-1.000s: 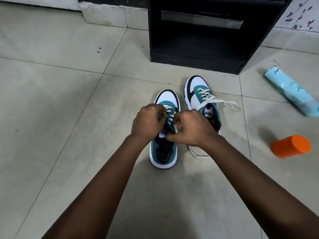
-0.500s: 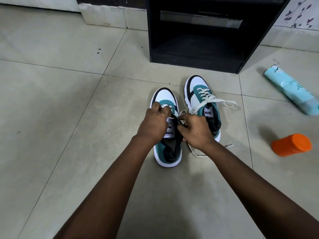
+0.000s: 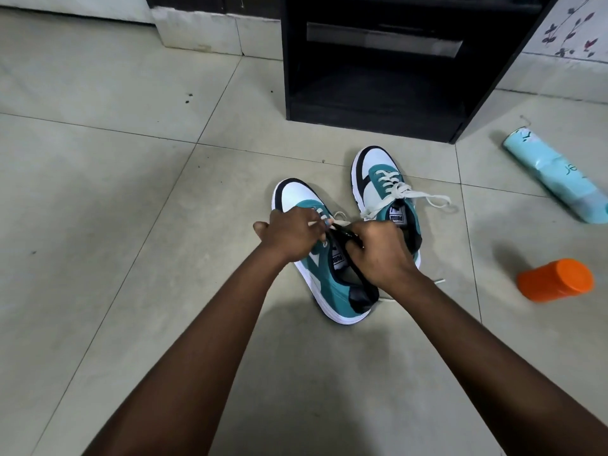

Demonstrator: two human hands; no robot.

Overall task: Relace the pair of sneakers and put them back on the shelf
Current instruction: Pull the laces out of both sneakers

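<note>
A person's left hand [image 3: 291, 233] and right hand [image 3: 378, 250] both pinch the white lace [image 3: 339, 222] over the near sneaker [image 3: 332, 284], fingers curled tight. The far sneaker [image 3: 378, 179], laced, sits just beside it on the floor [image 3: 115, 192], near the black shelf [image 3: 378, 93].

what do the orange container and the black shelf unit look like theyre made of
Orange container: probably plastic, with a uniform matte colour and a soft sheen on its rounded end. Black shelf unit: likely laminated board, with flat square-edged panels and a dull satin finish; the core isn't visible.
</note>
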